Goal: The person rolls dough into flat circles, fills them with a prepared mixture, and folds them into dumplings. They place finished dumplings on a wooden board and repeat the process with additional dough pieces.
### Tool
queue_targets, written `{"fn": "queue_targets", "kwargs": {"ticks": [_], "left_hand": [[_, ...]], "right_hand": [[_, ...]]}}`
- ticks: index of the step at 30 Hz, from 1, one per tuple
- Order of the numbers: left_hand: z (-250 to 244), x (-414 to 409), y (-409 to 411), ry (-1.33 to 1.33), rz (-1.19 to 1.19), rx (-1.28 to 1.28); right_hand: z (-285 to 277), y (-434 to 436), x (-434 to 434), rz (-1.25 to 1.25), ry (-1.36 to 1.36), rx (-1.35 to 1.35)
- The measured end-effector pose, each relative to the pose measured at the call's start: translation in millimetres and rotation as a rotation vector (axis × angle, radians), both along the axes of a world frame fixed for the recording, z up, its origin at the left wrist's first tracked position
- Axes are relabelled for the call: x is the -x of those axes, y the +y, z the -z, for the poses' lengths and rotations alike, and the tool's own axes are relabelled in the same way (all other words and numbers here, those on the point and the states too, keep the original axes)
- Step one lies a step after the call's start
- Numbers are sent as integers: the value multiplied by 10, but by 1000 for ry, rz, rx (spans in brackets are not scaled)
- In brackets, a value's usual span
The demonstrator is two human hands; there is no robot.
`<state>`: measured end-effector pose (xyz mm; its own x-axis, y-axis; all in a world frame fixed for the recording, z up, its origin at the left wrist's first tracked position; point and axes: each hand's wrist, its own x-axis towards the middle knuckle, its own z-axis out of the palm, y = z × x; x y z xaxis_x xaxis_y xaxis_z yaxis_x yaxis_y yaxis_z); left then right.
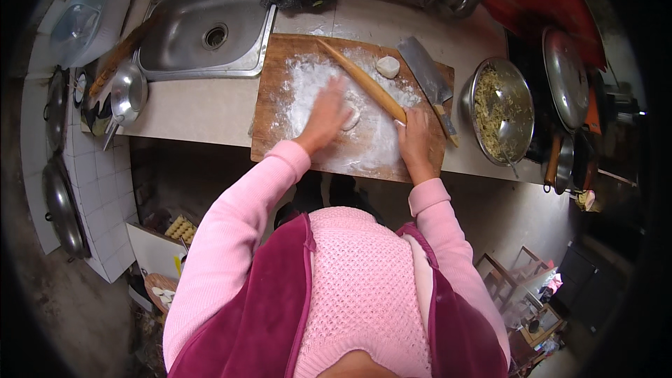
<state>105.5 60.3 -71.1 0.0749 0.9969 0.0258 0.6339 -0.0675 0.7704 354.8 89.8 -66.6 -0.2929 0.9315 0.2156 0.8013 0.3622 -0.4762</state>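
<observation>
My left hand (326, 113), blurred by motion, is stretched over the floured wooden board (270, 121). Its thumb lies at a small round piece of dough (350, 118); whether it touches the dough is hard to tell. With my right hand (416, 139) I grip the near end of a tapered wooden rolling pin (365, 79), which slants away across the board to the upper left. Another lump of dough (387, 67) sits beyond the pin. A cleaver (426, 71) rests along the board's right side, its handle pointing towards me.
Right of the board stands a metal bowl of chopped filling (488, 100) with a spoon in it. A steel sink (210, 26) is at the back left, with a metal ladle (128, 92) beside it. A pan lid (566, 81) stands upright at far right.
</observation>
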Motion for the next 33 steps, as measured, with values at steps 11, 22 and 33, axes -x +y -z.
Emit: {"fn": "queue_targets", "kwargs": {"ticks": [11,22,33], "left_hand": [[-158,446,494,617,-280,-128],[-274,473,430,500,-310,-168],[-72,567,243,530,-365,-54]], "right_hand": [[-209,133,537,66,-210,-124],[-88,129,428,139,-263,-72],[-139,173,410,80,-253,-38]]}}
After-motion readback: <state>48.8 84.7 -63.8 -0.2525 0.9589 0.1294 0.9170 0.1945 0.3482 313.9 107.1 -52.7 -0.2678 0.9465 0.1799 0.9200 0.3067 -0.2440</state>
